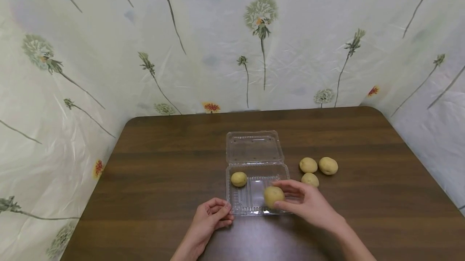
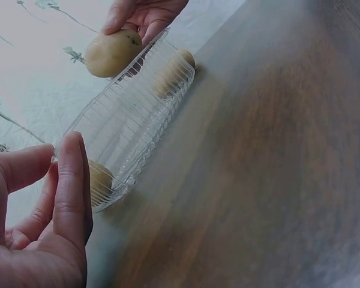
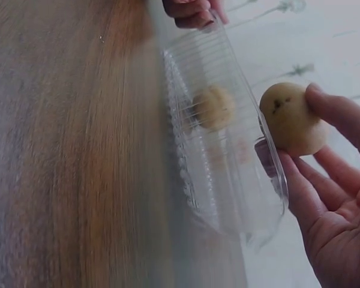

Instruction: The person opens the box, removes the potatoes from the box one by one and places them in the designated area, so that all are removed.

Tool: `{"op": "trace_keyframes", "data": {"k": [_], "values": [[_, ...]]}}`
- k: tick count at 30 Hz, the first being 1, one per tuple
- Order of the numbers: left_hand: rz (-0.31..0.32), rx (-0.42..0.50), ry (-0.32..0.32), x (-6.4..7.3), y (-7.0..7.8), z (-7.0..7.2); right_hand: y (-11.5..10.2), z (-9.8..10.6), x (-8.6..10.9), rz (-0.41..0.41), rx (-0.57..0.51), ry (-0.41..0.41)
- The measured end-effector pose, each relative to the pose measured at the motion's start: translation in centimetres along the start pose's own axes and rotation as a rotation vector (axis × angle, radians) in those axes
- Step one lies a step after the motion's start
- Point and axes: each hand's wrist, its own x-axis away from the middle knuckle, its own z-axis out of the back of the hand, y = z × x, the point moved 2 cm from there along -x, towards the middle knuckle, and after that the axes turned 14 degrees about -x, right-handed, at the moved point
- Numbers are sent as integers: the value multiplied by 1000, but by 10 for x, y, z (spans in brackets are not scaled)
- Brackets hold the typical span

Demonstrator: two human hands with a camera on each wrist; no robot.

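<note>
My right hand [image 1: 315, 208] holds a yellow potato [image 1: 274, 197] between thumb and fingers, over the right front part of a clear plastic clamshell container [image 1: 254, 211]. In the right wrist view the potato [image 3: 291, 120] has dark spots and overlaps the container's rim [image 3: 252, 102]. My left hand [image 1: 208, 224] pinches the container's front left corner; in the left wrist view the thumb and fingers of this hand [image 2: 54, 204] meet at the rim. Inside the tray, a smaller potato [image 1: 238, 179] lies toward the back left. The container's lid [image 1: 253, 148] is folded back flat on the table.
Three more potatoes, one at the back [image 1: 308, 165], one farther right [image 1: 328, 166] and one partly behind my right hand [image 1: 310, 179], lie right of the container. The brown wooden table [image 1: 163, 164] backs onto a flower-printed curtain [image 1: 210, 51].
</note>
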Motion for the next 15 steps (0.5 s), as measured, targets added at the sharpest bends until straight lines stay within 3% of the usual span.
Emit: {"op": "trace_keyframes", "data": {"k": [8,15], "values": [[-12,0,-6,-1,-1,1,-2,6,8,-5,42,58],[-10,8,-11,0,-1,1,-1,10,12,40,52,65]]}}
